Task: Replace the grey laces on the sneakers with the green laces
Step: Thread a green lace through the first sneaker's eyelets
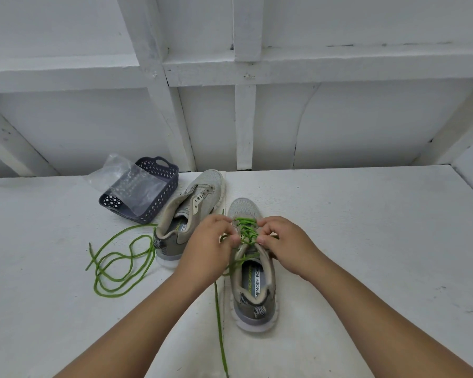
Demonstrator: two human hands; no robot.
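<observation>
Left of the near sneaker (253,268), well apart: loose green lace (115,264) in loops on the white table (366,241), one tip pointing up-left, far end running under the heel of the unlaced sneaker (191,211). Beyond that lace: dark grey lattice basket (145,192) with a clear plastic bag (126,178) draped over and into it; contents not readable through the plastic. Just left of the near sneaker and behind it: unlaced sneaker, tilted onto its side, eyelets bare, heel partly hidden by the left hand (208,248).

Left hand at the near sneaker's left eyelet row, fingers curled, fingertips pinching the threaded green lace (247,230); exact pinch point hidden behind the knuckles. One free tail of this lace dropping from beneath the left hand toward the bottom edge, cut off there. Near sneaker upright, toe pointing away, green crossings over the tongue, "MEMORY FOAM" readable on the insole. Right hand (287,246) at the right eyelet row, fingers curled, thumb and fingertips gripping the lace at the collar; the other tail mostly hidden under it. Both forearms cut off by the lower frame.
</observation>
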